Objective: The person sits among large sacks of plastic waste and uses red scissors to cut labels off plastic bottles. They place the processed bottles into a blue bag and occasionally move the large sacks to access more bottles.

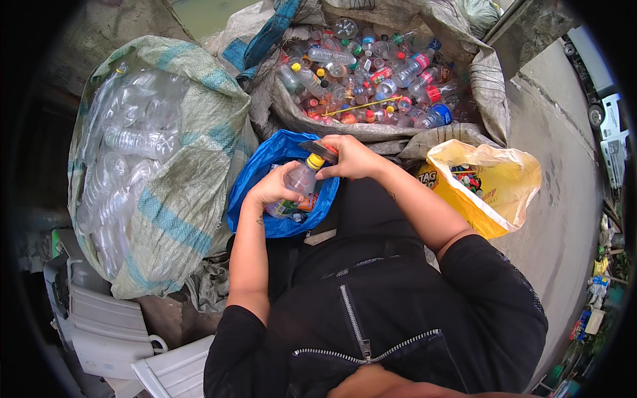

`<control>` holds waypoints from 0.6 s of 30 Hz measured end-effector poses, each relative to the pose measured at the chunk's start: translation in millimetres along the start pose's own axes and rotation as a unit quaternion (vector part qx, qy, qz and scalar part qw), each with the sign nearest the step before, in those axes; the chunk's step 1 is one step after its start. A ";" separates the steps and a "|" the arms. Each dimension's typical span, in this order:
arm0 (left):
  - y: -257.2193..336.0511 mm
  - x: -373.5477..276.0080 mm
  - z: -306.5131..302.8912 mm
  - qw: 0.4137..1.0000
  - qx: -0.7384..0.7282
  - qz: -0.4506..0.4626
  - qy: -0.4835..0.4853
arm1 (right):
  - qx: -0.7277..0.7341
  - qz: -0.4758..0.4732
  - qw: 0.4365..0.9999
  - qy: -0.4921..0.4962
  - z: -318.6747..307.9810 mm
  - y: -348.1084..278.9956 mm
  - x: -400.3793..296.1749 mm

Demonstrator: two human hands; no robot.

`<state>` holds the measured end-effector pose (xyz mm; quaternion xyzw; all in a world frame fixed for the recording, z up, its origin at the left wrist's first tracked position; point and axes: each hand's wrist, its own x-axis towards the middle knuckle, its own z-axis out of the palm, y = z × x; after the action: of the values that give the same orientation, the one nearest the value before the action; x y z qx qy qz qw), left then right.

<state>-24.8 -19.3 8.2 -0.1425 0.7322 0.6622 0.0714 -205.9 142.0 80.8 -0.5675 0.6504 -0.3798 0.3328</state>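
Note:
My left hand [272, 187] is wrapped around a clear plastic bottle [301, 180], tilted with its neck toward the upper right. The bottle wears a yellow screw cap [315, 160] and a partly hidden green label. In my right hand [352, 156] is a dark, flat blade [317, 149] with something red at its grip, probably a knife. It lies close against the cap; whether it touches cannot be made out. Directly below both hands, a blue woven plastic bag [249, 219] stands open, with labels and small plastic pieces inside.
Ahead lies a large grey sack [343, 130] full of capped bottles. A pale woven sack [199, 199] of clear bottles stands left. Bottle caps sit in a yellow bag [502, 199] at right. White plastic panels [107, 323] lie lower left; a truck [609, 114] is far right.

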 end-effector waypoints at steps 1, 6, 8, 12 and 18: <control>3.0 0.2 2.4 0.998 0.042 0.014 0.047 | 0.006 0.110 0.993 -0.034 -8.6 -18.0 -1.9; 46.5 -5.3 10.8 0.923 0.354 -0.042 0.147 | 0.124 0.185 0.975 0.022 17.3 27.4 17.7; 39.3 -6.9 6.2 0.930 0.332 -0.042 0.152 | 0.126 0.129 0.982 0.064 21.8 32.8 20.6; 40.4 -8.7 10.7 0.926 0.335 -0.063 0.164 | 0.118 0.263 0.957 -0.035 16.0 26.3 31.7; -11.8 12.5 -2.3 0.989 0.136 -0.039 0.048 | 0.044 -0.002 0.996 0.083 7.6 38.5 18.4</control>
<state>-32.9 -24.0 -6.3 -0.1917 0.8120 0.5454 0.0809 -220.4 125.5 43.4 -0.5202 0.6573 -0.4544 0.3014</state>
